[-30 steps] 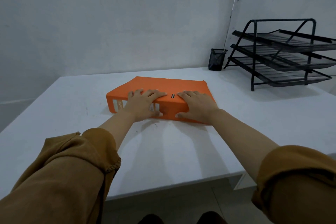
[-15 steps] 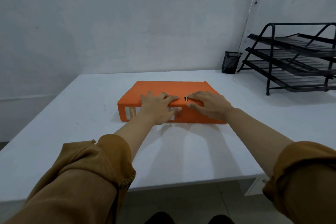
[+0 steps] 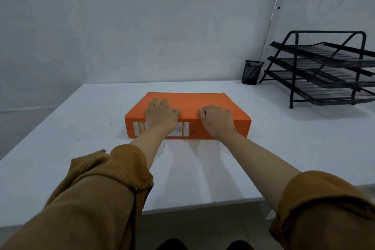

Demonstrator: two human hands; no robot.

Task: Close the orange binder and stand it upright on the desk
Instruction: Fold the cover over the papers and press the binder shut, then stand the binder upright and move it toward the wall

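The orange binder (image 3: 190,101) lies flat and closed on the white desk (image 3: 101,107), its labelled spine facing me. My left hand (image 3: 161,116) rests on the left part of the top cover at the spine edge, fingers spread over it. My right hand (image 3: 216,118) presses on the right part of the same edge, fingers curled over the cover. Both wrists hide parts of the spine and its label.
A black mesh pen cup (image 3: 252,72) stands at the back right by the wall. A black three-tier letter tray (image 3: 328,71) fills the right rear of the desk. The desk's front edge (image 3: 203,207) runs just below my forearms.
The binder has turned so its spine squarely faces me and lies flatter. Both hands have slid along the cover, moving apart toward the spine edge. The camera has shifted.
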